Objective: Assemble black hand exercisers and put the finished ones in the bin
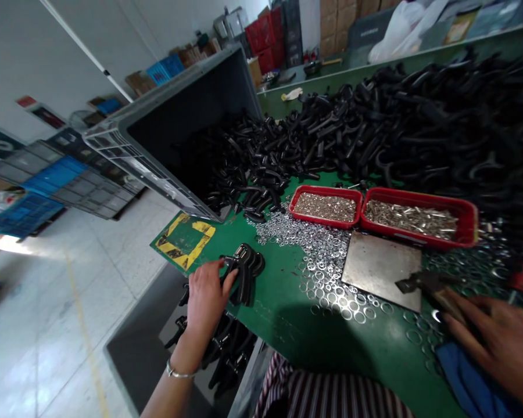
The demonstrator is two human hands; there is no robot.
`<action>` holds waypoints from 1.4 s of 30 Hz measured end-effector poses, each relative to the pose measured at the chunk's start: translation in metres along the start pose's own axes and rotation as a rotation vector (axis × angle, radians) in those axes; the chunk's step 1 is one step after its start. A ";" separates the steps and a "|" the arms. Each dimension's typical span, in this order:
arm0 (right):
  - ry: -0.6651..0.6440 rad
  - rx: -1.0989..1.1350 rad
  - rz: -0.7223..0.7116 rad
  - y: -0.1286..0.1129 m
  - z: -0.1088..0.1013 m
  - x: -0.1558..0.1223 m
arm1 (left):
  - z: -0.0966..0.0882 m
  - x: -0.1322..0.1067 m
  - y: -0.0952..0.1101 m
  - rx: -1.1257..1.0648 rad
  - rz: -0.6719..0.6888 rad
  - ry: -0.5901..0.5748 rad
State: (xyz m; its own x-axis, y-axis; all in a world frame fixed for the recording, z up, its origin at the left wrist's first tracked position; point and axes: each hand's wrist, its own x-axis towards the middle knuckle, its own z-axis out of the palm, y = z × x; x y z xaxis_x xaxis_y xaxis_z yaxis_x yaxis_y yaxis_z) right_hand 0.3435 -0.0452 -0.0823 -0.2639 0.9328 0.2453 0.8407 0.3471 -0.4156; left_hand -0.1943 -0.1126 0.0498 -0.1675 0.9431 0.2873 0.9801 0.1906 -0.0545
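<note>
At the left edge of the green bench [283,313], my left hand [209,293] grips one of a few curved black parts [245,278] with its thumb and fingers. A shiny metal piece shows on top of these parts. My right hand [501,342], slightly blurred, is closed around the wooden handle of a hammer [447,302]. The hammer's head is over the right side of a flat metal plate [381,267]; whether it touches cannot be made out. Many metal rings [331,273] lie scattered around the plate.
Two red trays [418,235] of small metal pins stand behind the plate. A tipped grey crate [157,168] spills black parts onto a large pile [344,128]. Below the bench edge, another grey bin [135,348] holds black parts. Blue cloth [466,377] lies by my right hand.
</note>
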 end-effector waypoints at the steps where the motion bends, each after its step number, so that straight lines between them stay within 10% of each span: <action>1: 0.011 -0.068 -0.041 -0.003 0.001 0.004 | -0.002 0.005 0.014 -0.061 0.014 0.036; 8: 0.001 0.014 -0.102 -0.072 -0.033 -0.010 | 0.055 0.034 0.125 -0.258 0.204 -0.076; 13: -0.149 0.170 -0.057 -0.100 -0.061 -0.039 | 0.099 0.039 0.133 -0.080 0.213 -0.067; 19: 0.202 -0.044 0.337 -0.011 -0.106 -0.058 | 0.108 0.045 0.114 -0.070 0.440 -0.099; 28: 0.279 -0.283 0.798 0.125 -0.153 -0.088 | 0.097 0.062 0.120 -0.516 0.337 -0.143; 36: 0.134 -0.454 0.706 0.147 -0.138 -0.076 | 0.079 0.049 0.170 -0.818 0.145 -0.371; 42: 0.076 -0.360 0.584 0.149 -0.131 -0.049 | 0.066 0.042 0.216 -0.951 0.253 -0.388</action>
State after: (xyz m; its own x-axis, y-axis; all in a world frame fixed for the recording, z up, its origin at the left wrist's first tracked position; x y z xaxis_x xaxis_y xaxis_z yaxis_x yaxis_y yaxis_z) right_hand 0.5440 -0.0520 -0.0412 0.3025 0.9434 0.1359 0.9432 -0.2758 -0.1851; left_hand 0.0030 -0.0135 -0.0125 0.1951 0.9800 0.0379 0.6432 -0.1570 0.7494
